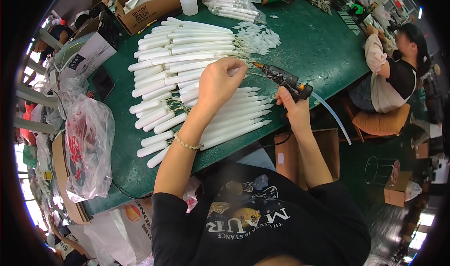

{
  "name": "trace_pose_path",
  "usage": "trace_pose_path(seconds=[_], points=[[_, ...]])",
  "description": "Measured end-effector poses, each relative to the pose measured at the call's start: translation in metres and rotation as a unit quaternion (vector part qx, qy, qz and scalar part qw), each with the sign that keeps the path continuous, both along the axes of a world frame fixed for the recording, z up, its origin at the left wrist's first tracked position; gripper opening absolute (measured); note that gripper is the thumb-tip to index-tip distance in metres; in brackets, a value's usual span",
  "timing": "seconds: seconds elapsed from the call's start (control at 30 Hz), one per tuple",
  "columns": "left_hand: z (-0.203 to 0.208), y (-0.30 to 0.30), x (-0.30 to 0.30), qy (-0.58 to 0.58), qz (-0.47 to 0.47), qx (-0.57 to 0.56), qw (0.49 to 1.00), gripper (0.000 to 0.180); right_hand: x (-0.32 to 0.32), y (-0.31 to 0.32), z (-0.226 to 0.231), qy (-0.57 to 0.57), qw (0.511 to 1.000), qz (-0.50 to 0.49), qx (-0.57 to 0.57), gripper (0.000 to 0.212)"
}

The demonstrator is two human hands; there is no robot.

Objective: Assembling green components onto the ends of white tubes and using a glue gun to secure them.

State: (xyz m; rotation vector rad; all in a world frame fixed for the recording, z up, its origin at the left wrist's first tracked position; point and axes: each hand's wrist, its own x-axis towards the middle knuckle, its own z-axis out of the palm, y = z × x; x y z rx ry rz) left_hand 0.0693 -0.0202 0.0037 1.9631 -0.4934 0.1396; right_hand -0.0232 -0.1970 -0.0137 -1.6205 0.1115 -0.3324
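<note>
My right hand grips a black hot glue gun, its nozzle pointing left toward my other hand. From the gun's back a long, pale glue stick sticks out. Over the rows of white candle sticks, my left hand is closed in a pinch close to the nozzle; what its fingers hold is hidden. Many sticks end in thin wires at their right side. Nearer to me, several candle sticks carry pointed flame-shaped tips. Loose translucent flame tips lie heaped beyond the nozzle.
On the green table stand a white squeeze bottle and a long cardboard box. Bagged sticks lie at the back, a crumpled plastic bag at left. A person sits at right. An open carton is below the edge.
</note>
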Motion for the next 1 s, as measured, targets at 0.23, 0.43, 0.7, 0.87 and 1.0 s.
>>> trace_pose_path(seconds=[0.23, 0.43, 0.7, 0.87, 1.0], points=[[0.001, 0.000, 0.000, 0.008, 0.000, -0.001, 1.000, 0.019, -0.001, 0.000, 0.002, 0.014, 1.000, -0.006, -0.003, 0.026], [0.000, 0.000, 0.000, 0.009, 0.000, 0.000, 1.000, 0.018, 0.000, -0.001, -0.002, 0.004, 1.000, -0.013, -0.008, 0.026], [0.001, 0.000, 0.000, 0.008, 0.001, 0.002, 1.000, 0.019, -0.001, 0.000, 0.003, 0.019, 1.000, -0.015, -0.006, 0.027], [0.002, 0.000, 0.001, 0.014, -0.008, -0.004, 1.000, 0.019, 0.010, -0.012, 0.002, 0.039, 0.998, -0.039, -0.043, 0.029], [-0.001, 0.002, -0.002, -0.002, 0.003, -0.002, 1.000, 0.018, 0.035, -0.063, 0.009, 0.162, 0.982, -0.079, -0.061, 0.039]])
